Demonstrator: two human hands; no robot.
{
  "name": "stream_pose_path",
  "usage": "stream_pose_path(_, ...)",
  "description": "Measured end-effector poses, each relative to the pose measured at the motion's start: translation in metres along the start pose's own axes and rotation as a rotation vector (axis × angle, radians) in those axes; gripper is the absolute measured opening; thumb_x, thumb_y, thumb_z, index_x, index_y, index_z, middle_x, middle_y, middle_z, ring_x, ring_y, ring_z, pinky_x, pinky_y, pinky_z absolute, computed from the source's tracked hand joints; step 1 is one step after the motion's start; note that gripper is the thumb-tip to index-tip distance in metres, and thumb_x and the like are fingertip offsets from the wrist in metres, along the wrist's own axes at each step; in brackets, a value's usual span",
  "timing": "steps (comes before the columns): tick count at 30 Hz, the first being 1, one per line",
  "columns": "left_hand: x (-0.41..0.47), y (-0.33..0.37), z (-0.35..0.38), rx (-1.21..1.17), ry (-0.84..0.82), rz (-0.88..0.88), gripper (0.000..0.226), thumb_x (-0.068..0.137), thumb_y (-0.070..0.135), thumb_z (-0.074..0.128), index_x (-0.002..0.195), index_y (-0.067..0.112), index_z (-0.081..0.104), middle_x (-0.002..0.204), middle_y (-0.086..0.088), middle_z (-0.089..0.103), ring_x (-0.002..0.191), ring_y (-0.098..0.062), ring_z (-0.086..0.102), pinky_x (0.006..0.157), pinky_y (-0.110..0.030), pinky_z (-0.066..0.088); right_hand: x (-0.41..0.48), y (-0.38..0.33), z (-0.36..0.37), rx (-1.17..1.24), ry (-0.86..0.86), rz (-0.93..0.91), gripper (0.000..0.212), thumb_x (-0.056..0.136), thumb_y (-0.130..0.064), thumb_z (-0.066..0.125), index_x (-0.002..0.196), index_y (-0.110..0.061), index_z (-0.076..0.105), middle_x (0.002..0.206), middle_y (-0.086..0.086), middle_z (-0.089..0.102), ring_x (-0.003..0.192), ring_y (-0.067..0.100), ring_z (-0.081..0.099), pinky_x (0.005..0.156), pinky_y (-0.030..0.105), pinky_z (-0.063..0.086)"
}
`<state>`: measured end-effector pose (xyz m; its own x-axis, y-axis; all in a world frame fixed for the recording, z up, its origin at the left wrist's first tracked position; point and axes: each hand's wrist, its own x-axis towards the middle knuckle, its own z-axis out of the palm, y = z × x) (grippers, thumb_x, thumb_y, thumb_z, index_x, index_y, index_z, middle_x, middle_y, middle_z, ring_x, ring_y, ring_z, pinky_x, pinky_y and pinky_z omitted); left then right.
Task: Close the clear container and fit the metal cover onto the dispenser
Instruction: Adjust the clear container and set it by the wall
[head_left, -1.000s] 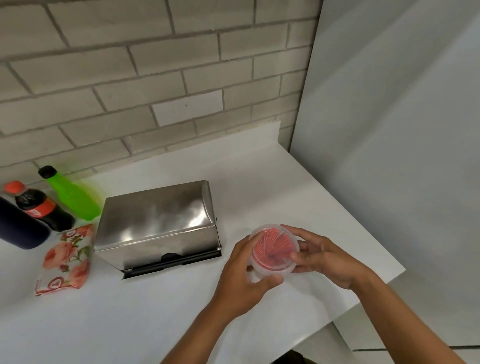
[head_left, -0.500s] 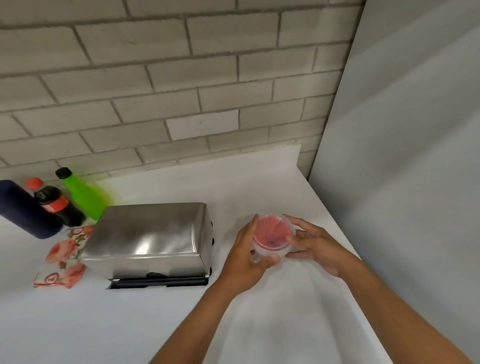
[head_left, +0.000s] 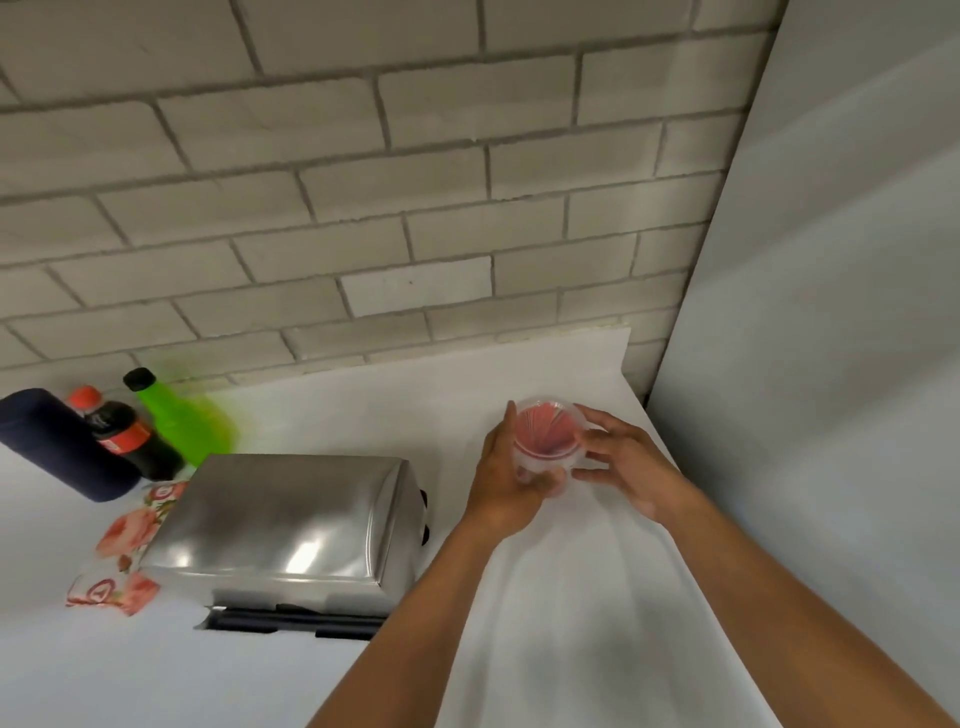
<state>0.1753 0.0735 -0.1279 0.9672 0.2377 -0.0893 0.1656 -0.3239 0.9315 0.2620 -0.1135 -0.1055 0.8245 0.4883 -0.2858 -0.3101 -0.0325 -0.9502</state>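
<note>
A small clear round container (head_left: 546, 437) with red contents sits between both hands over the white counter (head_left: 571, 597), near its far right end. My left hand (head_left: 506, 480) wraps its left side and bottom. My right hand (head_left: 626, 465) touches its right side with the fingertips. A clear lid seems to lie on top; whether it is pressed down I cannot tell. The metal dispenser (head_left: 291, 530) lies to the left, its shiny metal cover on top and a dark base showing along its near edge.
At the far left stand a dark blue cylinder (head_left: 57, 441), a cola bottle (head_left: 127, 439) and a green bottle (head_left: 179, 418). A floral packet (head_left: 122, 551) lies left of the dispenser. A brick wall is behind, a grey panel (head_left: 831, 364) to the right.
Both hands have carried the container away from me, toward the back right of the counter. The camera has tilted up, showing more wall. The dispenser has stayed in place.
</note>
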Motion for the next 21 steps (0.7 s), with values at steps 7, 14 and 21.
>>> stream_pose_path(7, 0.033, 0.007, 0.007, -0.006, 0.066, 0.020, 0.112, 0.085, 0.019, 0.085, 0.171, 0.027, 0.013, 0.159, -0.006, 0.035, 0.146, -0.021, 0.040, 0.116, -0.050, 0.048, 0.038, -0.014, -0.012, -0.015, -0.015, -0.001, 0.036, 0.104, -0.026, 0.068, 0.139, -0.033, 0.069, 0.131, 0.000, 0.076, 0.122, 0.023, 0.072, 0.105, 0.052, 0.056)
stream_pose_path(14, 0.062, 0.012, 0.005, 0.032, 0.079, 0.017, 0.113, 0.087, 0.023, 0.087, 0.171, 0.028, 0.010, 0.158, -0.006, 0.037, 0.147, -0.024, 0.041, 0.114, -0.049, 0.051, 0.070, -0.022, -0.017, -0.011, -0.002, 0.008, 0.037, 0.102, -0.030, 0.070, 0.140, -0.034, 0.068, 0.130, -0.002, 0.077, 0.122, 0.022, 0.072, 0.107, 0.053, 0.056)
stream_pose_path(21, 0.078, 0.009, 0.003, 0.046, 0.091, 0.018, 0.114, 0.085, 0.029, 0.088, 0.171, 0.028, 0.011, 0.159, -0.007, 0.037, 0.147, -0.024, 0.041, 0.114, -0.049, 0.052, 0.088, -0.022, -0.019, -0.011, 0.002, 0.014, 0.037, 0.100, -0.033, 0.073, 0.137, -0.036, 0.070, 0.130, -0.004, 0.077, 0.120, 0.020, 0.073, 0.106, 0.054, 0.056)
